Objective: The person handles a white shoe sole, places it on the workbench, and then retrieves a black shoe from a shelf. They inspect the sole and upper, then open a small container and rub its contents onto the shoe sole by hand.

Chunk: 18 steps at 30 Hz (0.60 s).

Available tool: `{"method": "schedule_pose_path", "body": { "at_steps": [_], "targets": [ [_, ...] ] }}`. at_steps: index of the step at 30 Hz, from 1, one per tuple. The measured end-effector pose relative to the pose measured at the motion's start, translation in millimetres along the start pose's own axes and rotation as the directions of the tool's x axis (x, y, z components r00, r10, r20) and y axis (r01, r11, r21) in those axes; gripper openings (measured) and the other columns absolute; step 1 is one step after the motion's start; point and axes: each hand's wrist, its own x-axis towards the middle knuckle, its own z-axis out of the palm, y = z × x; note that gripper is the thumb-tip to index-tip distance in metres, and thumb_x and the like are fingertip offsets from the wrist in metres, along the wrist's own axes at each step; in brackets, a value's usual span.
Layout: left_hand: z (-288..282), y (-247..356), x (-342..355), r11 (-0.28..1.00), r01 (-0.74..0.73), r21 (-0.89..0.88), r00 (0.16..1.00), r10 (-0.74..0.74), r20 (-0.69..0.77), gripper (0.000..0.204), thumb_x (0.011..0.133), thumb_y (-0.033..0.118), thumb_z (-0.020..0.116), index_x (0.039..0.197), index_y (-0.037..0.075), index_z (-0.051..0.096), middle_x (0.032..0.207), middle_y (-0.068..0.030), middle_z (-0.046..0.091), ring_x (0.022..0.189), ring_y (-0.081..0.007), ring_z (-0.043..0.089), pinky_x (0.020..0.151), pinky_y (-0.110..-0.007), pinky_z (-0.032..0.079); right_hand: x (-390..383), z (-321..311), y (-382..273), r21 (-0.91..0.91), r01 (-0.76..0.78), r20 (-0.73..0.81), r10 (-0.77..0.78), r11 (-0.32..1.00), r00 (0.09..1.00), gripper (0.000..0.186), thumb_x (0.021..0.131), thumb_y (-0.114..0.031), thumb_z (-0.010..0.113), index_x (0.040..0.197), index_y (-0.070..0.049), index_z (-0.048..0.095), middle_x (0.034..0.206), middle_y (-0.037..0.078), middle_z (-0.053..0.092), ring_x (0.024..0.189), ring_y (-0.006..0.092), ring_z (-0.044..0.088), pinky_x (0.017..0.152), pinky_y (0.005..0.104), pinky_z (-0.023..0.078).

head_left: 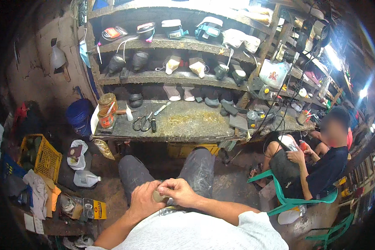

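Note:
My left hand [143, 198] and my right hand [181, 191] are together over my lap, in front of my waist. The left hand's fingers are curled round a small pale tan object [160, 196], too hidden to name. My right hand's thumb and fingers pinch at its top. Beyond my knees, the worn wooden bench [196, 129] holds black-handled scissors [141, 123], a pale-handled tool [161, 108], a white squeeze bottle [129, 114] and two stained tubs [107, 104].
Shelves [166, 77] of shoes and lasts rise behind the bench. A yellow crate [41, 156], white jug [85, 178] and plastic bag are at left. A co-worker [325, 166] sits at right on a green chair [296, 202], holding things. Cables hang above the bench's right part.

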Motion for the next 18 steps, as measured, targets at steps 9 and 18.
{"method": "schedule_pose_path", "body": {
  "at_steps": [9,18],
  "targets": [
    [6.0,-4.0,0.4,0.963,0.129,-0.236,0.989,-0.109,0.099,0.059,0.081,0.045,0.083,0.12,0.006,0.062,0.106,-0.0129,0.068,0.102,-0.0278,0.067,0.09,-0.039,0.053,-2.7,0.6,23.2,0.237,-0.002,-0.06,0.017,0.971,0.998,0.022,0.105,-0.026,0.06,0.103,-0.005,0.065,0.087,-0.003,0.064,0.079,0.005,0.056,0.072,0.0235,0.048],
    [6.9,-15.6,2.3,0.812,0.408,-0.417,0.91,-0.321,0.263,0.026,0.097,0.025,0.061,0.112,0.005,0.06,0.104,-0.0123,0.066,0.102,-0.0247,0.066,0.091,-0.038,0.051,9.0,-0.6,33.8,0.148,-0.104,-0.037,0.111,0.983,0.993,0.022,0.106,-0.027,0.059,0.102,-0.006,0.063,0.082,-0.002,0.063,0.07,0.0032,0.053,0.057,0.021,0.041]
  ]
}}
